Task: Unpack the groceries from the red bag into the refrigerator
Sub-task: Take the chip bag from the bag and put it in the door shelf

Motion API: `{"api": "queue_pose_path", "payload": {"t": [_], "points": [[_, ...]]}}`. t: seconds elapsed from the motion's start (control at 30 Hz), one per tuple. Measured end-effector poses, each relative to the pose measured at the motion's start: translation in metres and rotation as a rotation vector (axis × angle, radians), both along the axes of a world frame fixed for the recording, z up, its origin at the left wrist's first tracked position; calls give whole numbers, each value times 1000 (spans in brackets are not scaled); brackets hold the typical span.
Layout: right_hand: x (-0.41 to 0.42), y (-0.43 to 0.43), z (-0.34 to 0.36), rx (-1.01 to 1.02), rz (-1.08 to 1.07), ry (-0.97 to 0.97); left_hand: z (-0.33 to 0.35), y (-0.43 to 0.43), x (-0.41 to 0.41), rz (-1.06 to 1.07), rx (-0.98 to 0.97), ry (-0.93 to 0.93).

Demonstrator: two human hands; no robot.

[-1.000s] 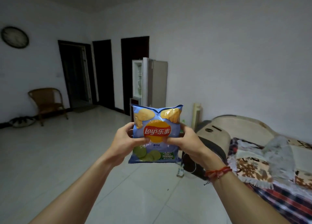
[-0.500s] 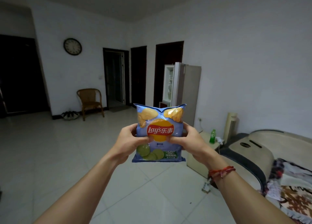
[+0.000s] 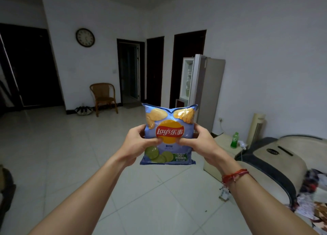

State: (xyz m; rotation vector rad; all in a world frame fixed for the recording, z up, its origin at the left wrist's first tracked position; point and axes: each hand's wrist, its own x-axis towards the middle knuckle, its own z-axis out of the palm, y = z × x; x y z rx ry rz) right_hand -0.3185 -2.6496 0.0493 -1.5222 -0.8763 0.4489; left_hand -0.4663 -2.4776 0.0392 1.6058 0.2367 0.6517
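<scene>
Left hand (image 3: 137, 143) and right hand (image 3: 200, 142) still hold the chip bag (image 3: 168, 133) upright out in front, fingers (image 3: 153, 142) curled round its sides, thumbs on the front. The grip is unchanged, but the person has turned and the bed (image 3: 290, 156) has slid to the right edge. The refrigerator (image 3: 208, 91) is ahead, door open, well apart across the floor. Carry underway, I'd say. Red bag not in view.

The chip bag (image 3: 168, 135) hides the low part of the far fridge (image 3: 208, 89) and where the left hand (image 3: 136, 146) and right hand (image 3: 200, 142) go behind it. Things on its shelves are too small to tell. The bright cloth (image 3: 315, 190) on the right is blurry and cut off. A dark thing (image 3: 6, 190) at the near left is cut off too.
</scene>
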Motion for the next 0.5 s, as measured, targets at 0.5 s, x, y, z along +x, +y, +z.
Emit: {"api": "queue_pose_path", "payload": {"t": [0.5], "points": [[169,198,-3,-2,-47,7,-5,203,179,12,3,20]]}}
